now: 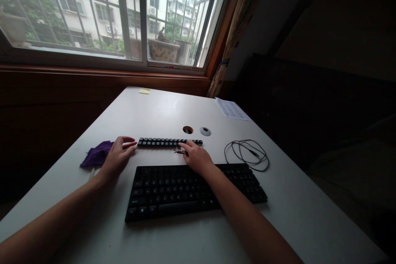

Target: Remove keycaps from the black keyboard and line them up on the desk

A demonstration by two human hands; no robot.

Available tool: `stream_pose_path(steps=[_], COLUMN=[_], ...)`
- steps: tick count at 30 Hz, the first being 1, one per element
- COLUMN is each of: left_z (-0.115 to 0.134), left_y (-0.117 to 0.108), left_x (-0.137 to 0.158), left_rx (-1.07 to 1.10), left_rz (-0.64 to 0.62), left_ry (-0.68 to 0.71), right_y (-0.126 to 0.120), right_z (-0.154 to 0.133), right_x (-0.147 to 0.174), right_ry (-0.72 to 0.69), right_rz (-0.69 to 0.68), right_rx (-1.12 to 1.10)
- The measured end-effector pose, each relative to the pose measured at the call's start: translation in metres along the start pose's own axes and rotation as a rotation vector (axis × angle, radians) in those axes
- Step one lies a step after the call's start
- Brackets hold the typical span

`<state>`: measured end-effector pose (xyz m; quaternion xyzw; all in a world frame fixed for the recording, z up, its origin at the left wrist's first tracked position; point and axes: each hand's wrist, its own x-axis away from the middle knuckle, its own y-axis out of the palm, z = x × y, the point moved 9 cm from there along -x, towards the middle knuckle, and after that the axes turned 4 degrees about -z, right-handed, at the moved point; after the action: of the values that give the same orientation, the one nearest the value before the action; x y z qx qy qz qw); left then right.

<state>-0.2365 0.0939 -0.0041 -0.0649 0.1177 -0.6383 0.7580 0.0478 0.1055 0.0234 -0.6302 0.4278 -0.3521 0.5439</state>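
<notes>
Two rows of loose black keycaps (pixel 161 142) lie side by side behind a black keyboard (pixel 167 194), whose upper rows look bare of caps. My left hand (pixel 122 150) rests at the left end of these rows, fingers curved and apart, with nothing in them. At the right part of the rows, my right hand (pixel 196 156) reaches over the keyboard, its index finger at the front row of caps. A small thin pronged tool, like a wire keycap puller (pixel 179 152), sticks out from under its curled fingers.
A purple cloth (pixel 97 154) lies by my left wrist. The coiled keyboard cable (pixel 247 152) is on the right. Farther back are a cable hole (pixel 187 130), its round grey cover (pixel 205 131), printed paper (pixel 232 109) and a yellow note (pixel 144 91) on the white table (pixel 167 107).
</notes>
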Motion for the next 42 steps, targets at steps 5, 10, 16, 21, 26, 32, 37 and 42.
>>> stream_pose_path(steps=[5, 10, 16, 21, 26, 32, 37, 42], left_z=[-0.001, -0.003, -0.006, 0.001, 0.021, 0.044, 0.057, 0.064], left_y=[0.000, -0.001, -0.001, -0.003, -0.005, 0.003, 0.018, 0.028], left_x=[-0.001, -0.001, -0.002, 0.000, 0.006, 0.015, 0.024, 0.032], left_rx=[0.020, 0.010, -0.006, -0.052, -0.180, -0.212, -0.262, -0.315], left_rz=[-0.006, -0.010, -0.010, 0.009, 0.043, 0.002, -0.124, -0.199], left_ry=[0.013, 0.020, 0.017, 0.059, 0.116, 0.284, 0.383, 0.468], right_y=[-0.001, -0.002, -0.002, -0.012, -0.047, -0.087, -0.094, -0.079], right_z=[-0.001, -0.001, 0.001, 0.004, 0.013, 0.032, 0.031, 0.029], right_x=[0.000, 0.001, 0.001, 0.002, 0.013, 0.043, 0.070, 0.079], right_ry=[-0.008, 0.003, 0.003, -0.034, -0.089, -0.033, 0.028, 0.067], right_rz=[0.018, 0.000, 0.026, 0.129, 0.316, 0.469, 0.495, 0.446], right_rx=[-0.001, -0.003, -0.018, -0.118, -0.304, -0.569, -0.522, -0.409])
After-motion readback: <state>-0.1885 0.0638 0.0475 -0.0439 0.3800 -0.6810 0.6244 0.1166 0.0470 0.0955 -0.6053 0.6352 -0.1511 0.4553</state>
